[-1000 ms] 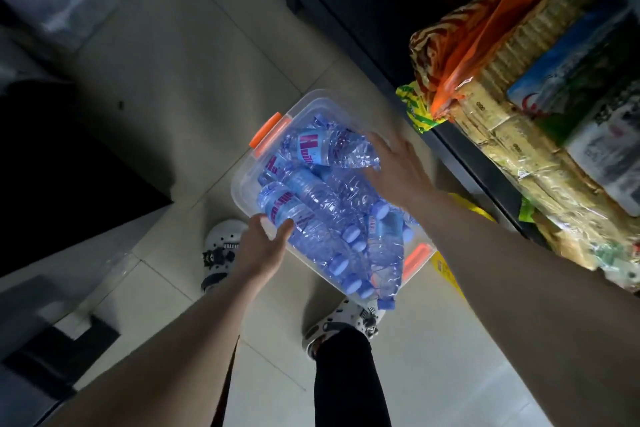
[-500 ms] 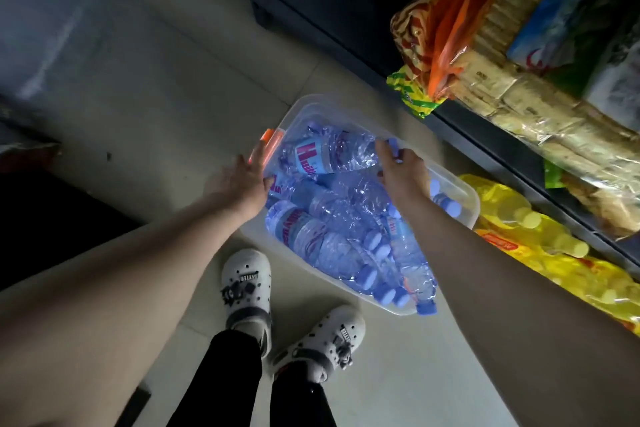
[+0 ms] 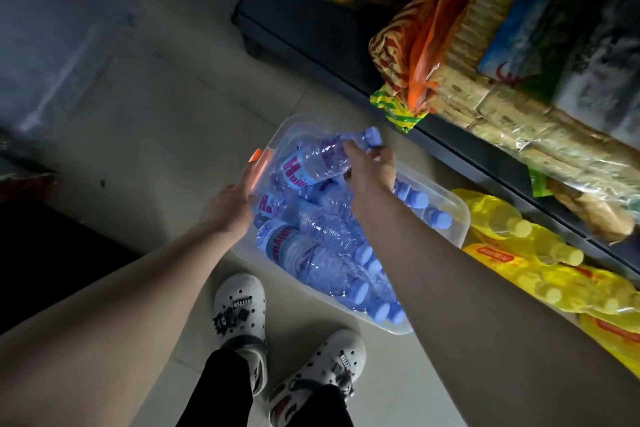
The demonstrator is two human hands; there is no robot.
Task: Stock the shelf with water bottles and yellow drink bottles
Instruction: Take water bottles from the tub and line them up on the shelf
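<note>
Water bottle, crinkly clear plastic, in right hand.

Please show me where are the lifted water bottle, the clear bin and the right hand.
Lifted bottle (image 3: 311,163), head view, on its label.
Bin (image 3: 459,222), head view, on its right rim.
Right hand (image 3: 370,172), head view, on its back.

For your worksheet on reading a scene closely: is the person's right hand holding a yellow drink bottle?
No: the right hand grips a clear water bottle with a blue cap, while the yellow drink bottles lie untouched beside the bin.
</note>
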